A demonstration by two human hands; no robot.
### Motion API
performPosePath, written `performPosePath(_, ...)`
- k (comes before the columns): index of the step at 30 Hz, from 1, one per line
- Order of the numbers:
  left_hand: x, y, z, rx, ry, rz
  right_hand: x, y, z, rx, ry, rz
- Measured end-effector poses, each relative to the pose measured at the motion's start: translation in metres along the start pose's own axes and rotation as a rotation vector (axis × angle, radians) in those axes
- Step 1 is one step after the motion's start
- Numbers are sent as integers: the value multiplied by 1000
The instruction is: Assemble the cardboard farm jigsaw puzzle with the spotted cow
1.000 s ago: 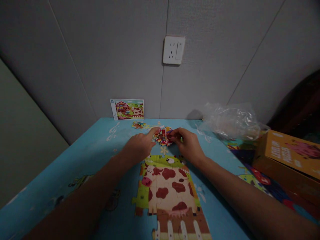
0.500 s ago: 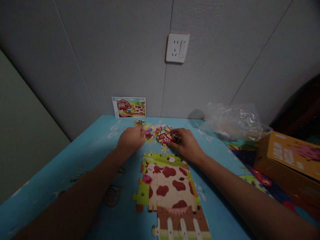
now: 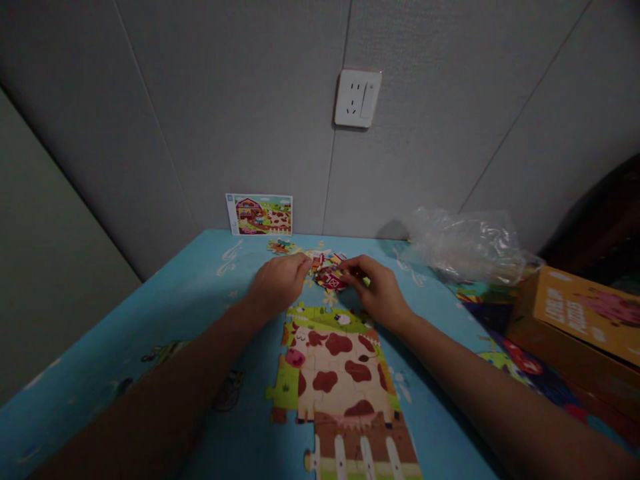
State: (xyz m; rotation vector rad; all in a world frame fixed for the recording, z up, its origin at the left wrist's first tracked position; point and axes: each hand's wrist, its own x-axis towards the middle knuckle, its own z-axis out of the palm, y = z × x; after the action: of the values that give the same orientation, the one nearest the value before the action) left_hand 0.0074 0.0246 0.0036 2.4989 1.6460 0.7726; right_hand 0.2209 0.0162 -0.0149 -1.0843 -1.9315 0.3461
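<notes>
And here, at the far end of the table, the left hand [image 3: 280, 280] blocks part of the loose jigsaw pile [image 3: 330, 273]! Its fingers curl inward with the thumb close against them; whether a piece is tucked in there, I cannot tell. Over at the pile's right edge comes the right hand [image 3: 377, 287], thumb and fingertips drawn close together among the pieces, but the light is dim and any grip on one is too small to make out. The pieces overlap in a heap, red and white barn patterning showing on top, most outlines lost.

Nearer, between the forearms, lies the joined cow puzzle [image 3: 340, 367], its bottom run off the lower edge of view. Flat, knobbed tabs jut from its stepped left side, brown patches on a pale body, white fence pickets below. A small piece cluster [image 3: 280, 246] sits beyond the left hand, just in front of the picture card [image 3: 264, 215], a thin rectangle leaning against the panelled grey wall [image 3: 260, 120].

Out right, a crumpled, glossy clear plastic bag [image 3: 465, 247] blurs whatever is behind it, and the boxy orange puzzle box [image 3: 590, 313] is sliced by the frame. Underneath the puzzle, a blue printed table cover [image 3: 190, 293].
</notes>
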Motion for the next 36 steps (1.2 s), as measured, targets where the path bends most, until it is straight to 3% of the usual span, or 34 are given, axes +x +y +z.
performPosePath(3, -3, 7, 8, -219, -21, 143, -3, -6, 3, 142, -35, 27)
performPosePath(6, -5, 6, 14, -331, -60, 164, -5, -7, 6, 215, -37, 59)
performPosePath(9, -4, 1, 16, -399, -35, 81, -2, -2, 5, 182, 40, 77)
performPosePath(13, 1, -7, 13, -346, 82, -75, 2, 10, -2, -77, 203, 126)
performPosePath(17, 5, -9, 7, -316, 180, -215, 5, 18, -6, -227, 226, 156)
performPosePath(20, 5, -9, 7, -406, 210, -254, 4, 12, -4, -197, 166, 147)
performPosePath(22, 4, -7, 8, -521, 200, -253, 3, 3, -2, -119, 57, 161)
performPosePath(25, 2, -3, 9, -775, 57, -213, 0, -7, 0, -23, -114, 113)
performPosePath(28, -2, 4, 8, -951, -144, -127, -3, -10, 1, -5, -142, 64)
performPosePath(31, -6, 10, 7, -950, -222, -91, -5, -8, 0, 39, -98, 71)
performPosePath(36, -5, 13, 7, -790, -115, -91, -3, -7, 0, -38, -201, 12)
